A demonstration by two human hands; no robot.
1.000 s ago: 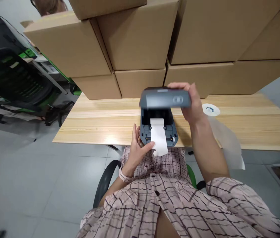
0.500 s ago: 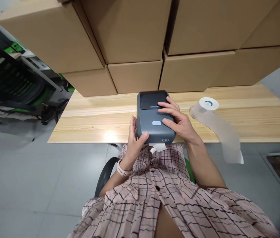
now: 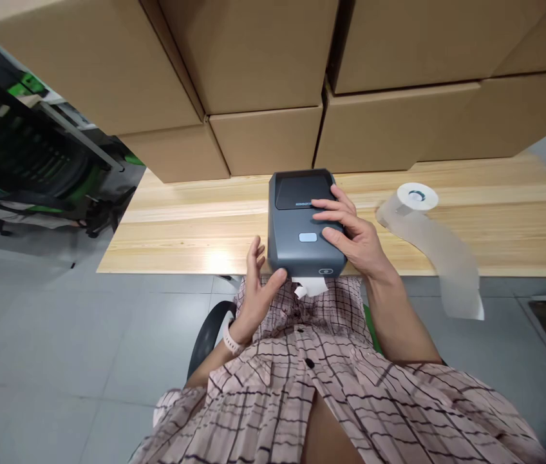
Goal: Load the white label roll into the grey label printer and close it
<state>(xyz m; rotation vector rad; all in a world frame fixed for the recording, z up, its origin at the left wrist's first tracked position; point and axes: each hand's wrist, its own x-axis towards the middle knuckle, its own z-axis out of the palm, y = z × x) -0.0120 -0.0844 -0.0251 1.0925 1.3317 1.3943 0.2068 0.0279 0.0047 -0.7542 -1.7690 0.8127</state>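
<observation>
A dark grey label printer (image 3: pixel 292 248) with a black window in its lid and a light blue button stands at the table's front edge. White paper (image 3: pixel 312 285) with a torn, crumpled end sticks out of its front. My right hand (image 3: pixel 357 238) rests on the printer's right side and top, fingers spread over the lid. Beside the printer's front left corner is my left hand (image 3: pixel 259 283), its fingers apart and holding nothing. To the right lies a white label roll (image 3: pixel 418 196), its loose strip (image 3: pixel 451 258) hanging over the front edge.
Stacked cardboard boxes (image 3: pixel 263 138) line the back of the wooden table (image 3: pixel 176 232). A black and green office chair (image 3: pixel 26 148) stands on the floor at the far left. My plaid shirt is close below the table edge.
My left hand has moved slightly down and away from the printer's left side. My right hand keeps its place on the printer. The view has shifted a little.
</observation>
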